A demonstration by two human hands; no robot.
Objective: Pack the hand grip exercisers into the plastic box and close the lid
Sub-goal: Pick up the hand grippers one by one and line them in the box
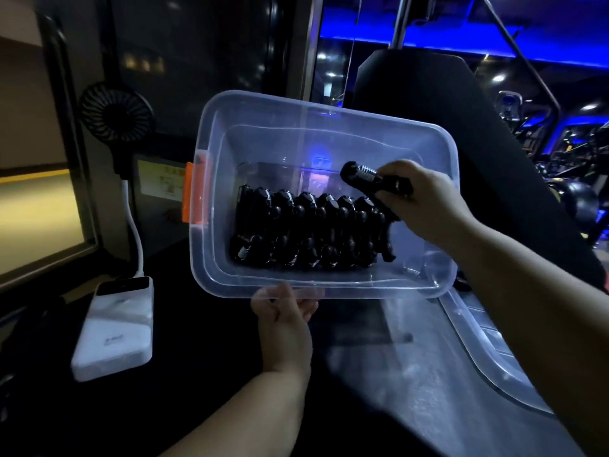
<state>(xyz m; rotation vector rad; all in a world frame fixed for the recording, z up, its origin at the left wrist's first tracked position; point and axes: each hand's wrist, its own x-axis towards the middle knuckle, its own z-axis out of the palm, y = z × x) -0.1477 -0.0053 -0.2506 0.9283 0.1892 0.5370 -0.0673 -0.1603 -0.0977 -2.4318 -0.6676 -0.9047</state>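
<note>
A clear plastic box (211, 265) with an orange latch (194, 196) is tilted up toward me. My left hand (285, 319) grips its near rim from below. Inside, several black hand grip exercisers (306, 230) with metal springs lie packed in a row. My right hand (425, 201) reaches in over the right end of the row and holds one more black exerciser (365, 179), spring end pointing left. The clear lid (487, 351) lies flat on the dark counter at the lower right, beneath my right forearm.
A white power bank (115, 328) lies on the counter at left, cabled to a small black fan (116, 115) standing behind it. A black chair back (428, 94) rises behind the box. Gym equipment under blue light fills the far right.
</note>
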